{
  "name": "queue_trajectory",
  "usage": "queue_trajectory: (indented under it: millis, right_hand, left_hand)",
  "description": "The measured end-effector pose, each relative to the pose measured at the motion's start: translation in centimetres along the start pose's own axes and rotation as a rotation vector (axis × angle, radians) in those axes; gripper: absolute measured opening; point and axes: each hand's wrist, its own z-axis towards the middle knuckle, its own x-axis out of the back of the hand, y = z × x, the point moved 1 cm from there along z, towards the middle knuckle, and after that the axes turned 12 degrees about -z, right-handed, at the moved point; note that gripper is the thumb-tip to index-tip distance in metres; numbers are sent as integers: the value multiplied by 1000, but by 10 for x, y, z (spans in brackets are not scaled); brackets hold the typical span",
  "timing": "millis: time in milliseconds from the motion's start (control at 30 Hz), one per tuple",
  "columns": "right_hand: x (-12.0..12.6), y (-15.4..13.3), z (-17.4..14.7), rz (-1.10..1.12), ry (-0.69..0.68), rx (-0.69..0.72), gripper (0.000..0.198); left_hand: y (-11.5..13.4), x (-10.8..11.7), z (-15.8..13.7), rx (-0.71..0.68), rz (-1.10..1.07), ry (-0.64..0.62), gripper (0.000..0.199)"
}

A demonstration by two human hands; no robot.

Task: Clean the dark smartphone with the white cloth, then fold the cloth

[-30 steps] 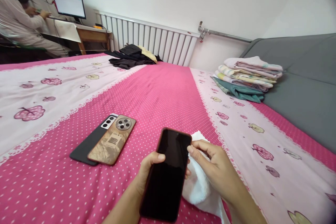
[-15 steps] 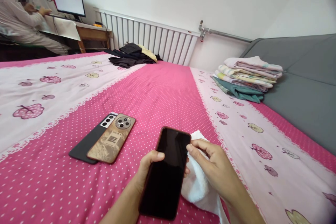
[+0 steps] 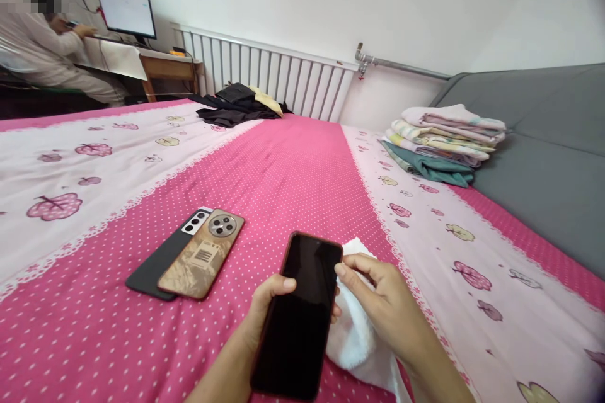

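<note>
My left hand is closed round a smartphone with a dark screen and a reddish-brown case. Its thumb lies over the screen's left edge, and its fingertips show at the right edge. At the phone's upper right edge, my right hand has thumb and index finger drawn together. A white cloth is bunched in and under that hand, partly behind the phone. To the left on the bed lie two phones, backs up: a gold phone overlaps a dark grey phone.
The bed has a pink dotted sheet. Folded bedding is stacked by the grey headboard; dark clothes lie at the far edge. Beyond are a radiator, and a person seated at a desk with a monitor.
The view has tilted up slightly, showing more of the wall lettering. Both hands keep nearly the same hold, and the phones on the bed have not moved.
</note>
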Motion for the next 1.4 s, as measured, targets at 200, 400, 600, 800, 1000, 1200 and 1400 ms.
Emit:
queue_trajectory:
  millis: [200,400,600,800,1000,1200,1400]
  right_hand:
    - [0,0,0,23,-9,-9,31]
    - [-1,1,1,14,12,5,30]
    - [-1,4,0,-19,20,17,31]
    - [-6,15,14,-110,62,41,30]
    - [-62,35,-6,-361,212,-134,35]
    - [-102,27,-68,-366,336,-218,46]
    - [-99,4,-103,-462,146,-263,60]
  left_hand:
    - [-1,0,0,0,-2,19,52]
    - [-1,0,-1,-13,10,19,53]
    - [0,-2,-1,-21,17,25,53]
    - [8,5,7,20,28,137,54]
    - [7,27,6,13,194,445,46]
    - [-19,24,-30,-89,408,509,56]
    - [-32,19,-66,-272,675,579,54]
